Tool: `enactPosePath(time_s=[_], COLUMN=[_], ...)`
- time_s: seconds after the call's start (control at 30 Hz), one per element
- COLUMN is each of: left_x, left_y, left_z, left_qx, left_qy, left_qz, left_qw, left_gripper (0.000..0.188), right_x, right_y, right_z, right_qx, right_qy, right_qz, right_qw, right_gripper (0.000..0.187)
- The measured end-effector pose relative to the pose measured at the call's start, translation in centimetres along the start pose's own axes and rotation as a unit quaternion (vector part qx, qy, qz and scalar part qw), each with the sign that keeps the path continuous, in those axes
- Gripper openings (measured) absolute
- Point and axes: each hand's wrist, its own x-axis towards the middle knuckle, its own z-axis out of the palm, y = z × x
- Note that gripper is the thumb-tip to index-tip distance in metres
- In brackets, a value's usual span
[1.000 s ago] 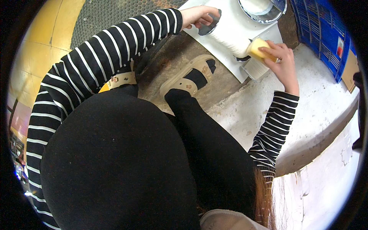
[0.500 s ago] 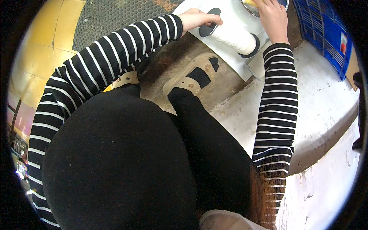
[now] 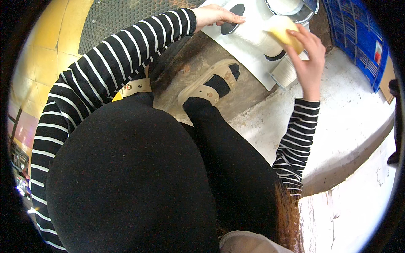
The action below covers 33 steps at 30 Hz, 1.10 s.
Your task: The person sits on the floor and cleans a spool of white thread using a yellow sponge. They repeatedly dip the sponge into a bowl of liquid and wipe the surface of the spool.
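Gripping the sponge point(image 3: 290, 37) in your right hand point(image 3: 311, 45), you are holding it over the right part of the spool point(image 3: 252, 35), fingers closed around it; blur is leaving it unclear whether sponge and spool are touching. Your left hand point(image 3: 216, 16) is resting at the left disc point(image 3: 233, 23), thumb lying across it, but I cannot tell how tightly those fingers are closing. The spool is lying across the surface point(image 3: 254, 66), its left disc near the left edge, its other end near the right edge. The bucket point(image 3: 307, 17) is standing toward the far right corner, and a second spool point(image 3: 286, 72) is sitting by the right edge, near the near corner.

You should probably be bracing the left disc firmly, since a round body could be rolling under uneven pressure. Light, level contact along the white winding should be serving you better than hard squeezing, which could be dragging it askew.
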Motion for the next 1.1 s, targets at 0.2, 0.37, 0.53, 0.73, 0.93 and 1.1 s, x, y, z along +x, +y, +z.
enactPosePath(time_s=[0.2,0.37,0.53,0.73,0.93,1.1], left_x=[-0.9,-1.1,-0.2,0.3,-0.3,-0.4], left_y=[2.8,3.3,2.4,2.1,2.6,2.8], left_z=[-0.8,-0.5,-0.4,-1.1,-0.2,-0.8], left_qx=[-0.139,-0.123,-0.137,-0.129,-0.119,-0.096], left_qy=[-0.057,-0.024,-0.045,-0.107,0.002,-0.049], left_qz=[0.034,0.045,0.041,0.051,0.049,0.03], left_qw=[0.988,0.991,0.989,0.984,0.992,0.994], left_gripper=[0.051,0.048,0.041,0.031,0.033,0.036], right_x=[-2.0,-4.9,-4.2,-1.2,-4.2,-4.6], right_y=[-2.7,-0.9,-2.1,-4.4,-1.2,-0.2], right_z=[1.6,-0.1,-0.7,2.4,0.1,-1.5], right_qx=[-0.061,-0.107,-0.116,-0.108,-0.136,-0.075], right_qy=[-0.064,-0.07,-0.068,-0.093,-0.05,0.002], right_qz=[0.013,0.052,0.041,-0.023,0.07,0.087], right_qw=[0.996,0.99,0.99,0.989,0.987,0.993], right_gripper=[0.037,0.036,0.036,0.036,0.036,0.036])
